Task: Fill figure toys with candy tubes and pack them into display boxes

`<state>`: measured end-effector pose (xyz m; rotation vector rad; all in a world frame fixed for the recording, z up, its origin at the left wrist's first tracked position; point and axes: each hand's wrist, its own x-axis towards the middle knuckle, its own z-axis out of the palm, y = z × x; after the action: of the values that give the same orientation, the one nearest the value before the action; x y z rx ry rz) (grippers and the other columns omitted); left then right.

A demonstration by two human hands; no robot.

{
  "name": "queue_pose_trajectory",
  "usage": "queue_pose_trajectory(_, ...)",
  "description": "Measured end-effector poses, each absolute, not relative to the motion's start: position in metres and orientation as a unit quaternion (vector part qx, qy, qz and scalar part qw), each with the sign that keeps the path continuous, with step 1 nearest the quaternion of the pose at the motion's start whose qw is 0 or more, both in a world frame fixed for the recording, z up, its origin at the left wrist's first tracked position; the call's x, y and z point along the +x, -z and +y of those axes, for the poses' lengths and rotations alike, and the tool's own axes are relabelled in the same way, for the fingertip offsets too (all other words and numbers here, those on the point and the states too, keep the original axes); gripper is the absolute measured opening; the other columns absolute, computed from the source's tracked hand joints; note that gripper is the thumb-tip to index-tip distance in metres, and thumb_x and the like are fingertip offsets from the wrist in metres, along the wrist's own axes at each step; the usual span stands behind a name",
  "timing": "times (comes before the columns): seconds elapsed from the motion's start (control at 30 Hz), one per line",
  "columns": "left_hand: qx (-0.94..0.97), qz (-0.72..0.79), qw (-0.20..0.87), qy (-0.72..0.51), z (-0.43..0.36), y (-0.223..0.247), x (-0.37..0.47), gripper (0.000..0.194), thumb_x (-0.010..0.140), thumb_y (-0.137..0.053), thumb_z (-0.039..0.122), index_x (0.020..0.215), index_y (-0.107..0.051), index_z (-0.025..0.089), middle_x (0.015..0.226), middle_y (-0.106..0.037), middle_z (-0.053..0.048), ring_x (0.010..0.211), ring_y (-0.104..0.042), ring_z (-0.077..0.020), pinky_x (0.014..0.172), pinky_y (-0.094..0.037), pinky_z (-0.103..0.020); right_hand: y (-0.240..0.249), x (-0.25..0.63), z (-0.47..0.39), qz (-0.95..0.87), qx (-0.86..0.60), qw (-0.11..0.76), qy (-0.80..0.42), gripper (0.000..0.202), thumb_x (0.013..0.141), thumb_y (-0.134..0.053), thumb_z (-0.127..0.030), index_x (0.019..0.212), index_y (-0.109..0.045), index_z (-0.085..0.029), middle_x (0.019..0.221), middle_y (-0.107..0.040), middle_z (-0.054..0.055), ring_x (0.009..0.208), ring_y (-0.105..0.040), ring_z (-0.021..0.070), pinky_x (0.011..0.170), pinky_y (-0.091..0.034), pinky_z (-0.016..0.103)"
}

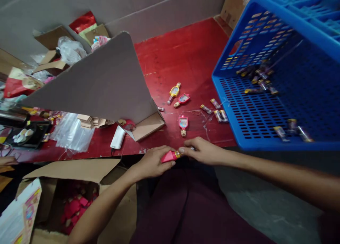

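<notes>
At the table's front edge, my left hand (154, 160) is closed around a pink plastic toy (167, 156). My right hand (203, 150) pinches a small tube with a yellow band (177, 154) at the toy's right end. My fingers hide most of this tube, and whether it is fixed in the toy I cannot tell. Just beyond my hands lies a pink toy with a small window (183, 122). Farther back are a yellow toy (174, 91) and another pink toy (183, 98). Several small filled tubes (206, 109) lie to their right.
A blue plastic crate (230, 105) lies on its side at right, with loose tubes inside. A cardboard sheet (106, 77) stands on the red table (186, 49). Below left, an open carton (117, 201) holds pink pieces. Another person's hand (7, 161) shows at the left edge.
</notes>
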<state>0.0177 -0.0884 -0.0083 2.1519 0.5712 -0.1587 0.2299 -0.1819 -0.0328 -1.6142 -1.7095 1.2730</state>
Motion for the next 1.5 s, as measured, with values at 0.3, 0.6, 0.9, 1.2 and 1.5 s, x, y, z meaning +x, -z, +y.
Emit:
queue_pose_trajectory(0.3, 0.924, 0.221, 0.295, 0.107, -0.096, 0.019, 0.008, 0.033, 0.090, -0.057, 0.038, 0.116, -0.059, 0.019, 0.107, -0.067, -0.007, 0.093, -0.065, -0.0225, 0.079, -0.046, -0.031, 0.042, 0.217, -0.185, -0.584, -0.546, 0.216, -0.560, 0.056, 0.095, -0.030, -0.064, 0.063, -0.046, -0.020, 0.051, -0.042, -0.002, 0.045, -0.038, 0.0115, 0.045, -0.033, 0.026)
queue_pose_trajectory(0.6, 0.876, 0.271, 0.367, 0.155, -0.086, 0.021, -0.002, 0.034, 0.084, -0.063, 0.048, 0.094, -0.062, 0.016, 0.086, -0.068, -0.006, 0.079, -0.064, -0.0211, 0.066, -0.040, -0.026, 0.053, 0.203, -0.187, -0.769, -0.484, 0.258, -0.328, 0.039, 0.099, -0.036, -0.044, 0.102, -0.061, -0.015, 0.087, -0.065, 0.013, 0.077, -0.061, 0.0209, 0.068, -0.046, 0.031)
queue_pose_trajectory(0.9, 0.893, 0.296, 0.321, 0.112, -0.091, 0.034, -0.025, 0.051, 0.079, -0.070, 0.048, 0.116, -0.057, 0.017, 0.112, -0.066, -0.010, 0.099, -0.064, -0.0275, 0.080, -0.045, -0.032, 0.060, 0.204, -0.184, -0.689, -0.508, 0.184, -0.483, 0.039, 0.099, -0.037, -0.047, 0.099, -0.062, -0.018, 0.086, -0.069, 0.008, 0.073, -0.064, 0.0198, 0.064, -0.047, 0.029)
queue_pose_trajectory(1.2, 0.874, 0.377, 0.299, 0.073, -0.087, 0.020, -0.038, 0.036, 0.079, -0.071, 0.038, 0.107, -0.065, 0.018, 0.103, -0.070, -0.009, 0.099, -0.065, -0.0283, 0.085, -0.049, -0.038, 0.069, 0.169, -0.153, -0.831, -0.455, 0.223, -0.229, 0.049, 0.095, -0.049, -0.039, 0.138, -0.043, -0.016, 0.116, -0.062, 0.019, 0.103, -0.058, 0.0321, 0.086, -0.051, 0.050)
queue_pose_trajectory(1.5, 0.776, 0.496, 0.244, -0.303, -0.092, 0.053, -0.052, 0.060, 0.087, -0.057, 0.035, 0.139, -0.036, 0.014, 0.138, -0.047, -0.018, 0.132, -0.043, -0.0290, 0.110, -0.038, -0.049, 0.068, 0.155, -0.085, -0.533, -0.598, 0.449, -0.395, 0.040, 0.076, -0.070, -0.043, 0.101, -0.052, -0.018, 0.091, -0.063, 0.006, 0.077, -0.061, 0.0208, 0.074, -0.054, 0.039)
